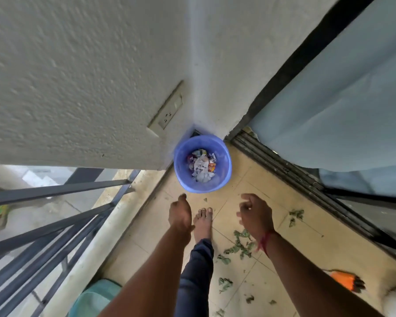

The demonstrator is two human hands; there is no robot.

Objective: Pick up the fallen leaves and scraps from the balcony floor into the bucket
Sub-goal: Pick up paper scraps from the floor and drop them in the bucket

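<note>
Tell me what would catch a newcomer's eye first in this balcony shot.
The blue bucket in the wall corner, with crumpled paper scraps in its bottom, stands out first. Next come the person's left hand and right hand hanging just short of it, and the green leaves scattered on the tiled floor nearer the person.

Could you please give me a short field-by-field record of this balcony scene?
bucket: blue bucket in the wall corner, with paper scraps inside
leaves: green leaves scattered on the tiled floor, to the right of the bare foot
hands: left hand and right hand loosely curled above the floor near the bucket, nothing seen in either
progress: leaves not yet picked up
</note>
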